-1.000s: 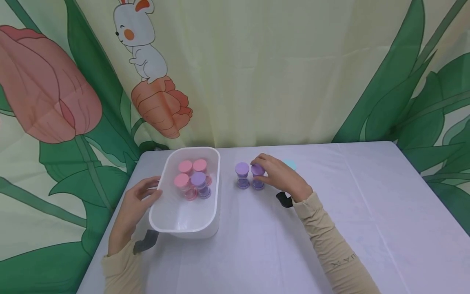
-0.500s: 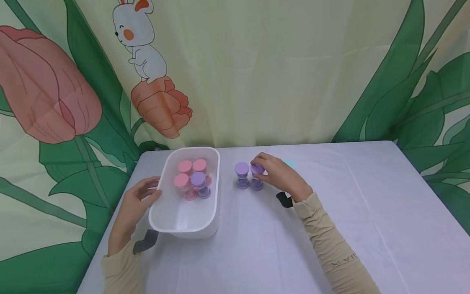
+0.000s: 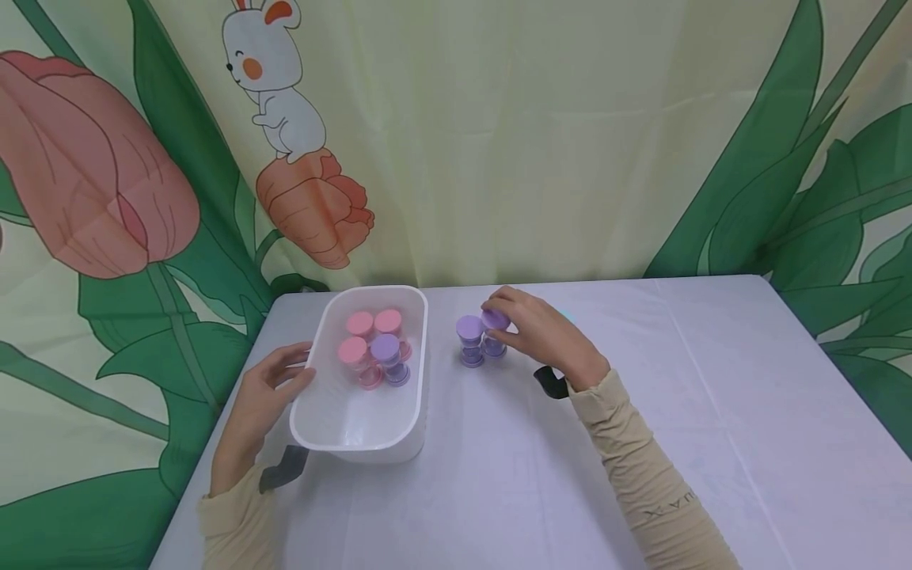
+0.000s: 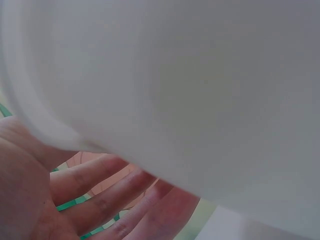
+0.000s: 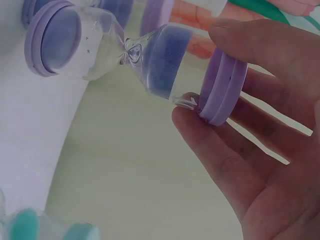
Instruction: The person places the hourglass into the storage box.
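Right hand (image 3: 545,332) leftward, hourglass (image 5: 165,60) between fingertips (image 5: 186,121)

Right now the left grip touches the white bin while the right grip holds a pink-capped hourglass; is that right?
Not quite: the left grip touches the white bin while the right grip holds a purple-capped hourglass, as the right wrist view shows.

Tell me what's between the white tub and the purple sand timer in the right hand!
In the head view, another purple sand timer stands between the white tub and the held timer.
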The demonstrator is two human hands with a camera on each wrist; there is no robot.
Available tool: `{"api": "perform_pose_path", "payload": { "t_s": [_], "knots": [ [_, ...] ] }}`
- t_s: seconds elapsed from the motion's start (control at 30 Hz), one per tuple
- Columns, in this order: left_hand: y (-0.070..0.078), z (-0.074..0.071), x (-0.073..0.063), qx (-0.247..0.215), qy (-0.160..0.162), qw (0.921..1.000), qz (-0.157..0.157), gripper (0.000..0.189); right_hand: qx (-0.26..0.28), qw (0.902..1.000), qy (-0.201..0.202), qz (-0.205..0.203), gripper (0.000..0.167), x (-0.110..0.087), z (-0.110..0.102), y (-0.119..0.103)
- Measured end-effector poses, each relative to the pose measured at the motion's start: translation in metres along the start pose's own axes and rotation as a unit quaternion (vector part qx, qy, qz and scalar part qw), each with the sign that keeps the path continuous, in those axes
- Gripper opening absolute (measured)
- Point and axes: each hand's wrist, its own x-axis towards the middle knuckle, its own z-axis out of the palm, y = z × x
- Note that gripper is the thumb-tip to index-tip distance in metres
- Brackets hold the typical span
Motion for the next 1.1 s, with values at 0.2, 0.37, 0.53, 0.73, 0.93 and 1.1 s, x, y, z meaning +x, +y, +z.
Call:
{"api": "perform_pose_path", "payload": {
  "t_s": [0.2, 0.37, 0.53, 0.73, 0.93, 1.1],
  "knots": [
    [-0.002, 0.0, 0.001, 0.006, 0.005, 1.0, 0.002, 0.058, -0.01, 0.9999, 0.006, -0.008, 0.033, 0.002, -0.007, -0.006],
    [-0.002, 0.0, 0.002, 0.004, 0.005, 1.0, 0.002, 0.058, -0.012, 0.9998, 0.009, -0.009, 0.033, 0.003, -0.012, -0.009],
    [-0.002, 0.0, 0.001, 0.002, 0.005, 1.0, -0.001, 0.06, -0.02, 0.9994, 0.015, -0.023, 0.032, 0.005, -0.018, -0.012],
    [-0.001, 0.0, 0.001, 0.004, 0.005, 1.0, -0.003, 0.06, -0.029, 0.9988, 0.021, -0.032, 0.031, 0.007, -0.025, -0.017],
    [0.0, 0.0, 0.002, 0.004, 0.003, 1.0, -0.008, 0.062, -0.033, 0.9985, 0.023, -0.037, 0.031, 0.008, -0.031, -0.022],
    [0.0, 0.0, 0.002, 0.007, 0.005, 1.0, -0.002, 0.06, -0.034, 0.9982, 0.028, -0.042, 0.028, 0.009, -0.034, -0.025]
  ]
}}
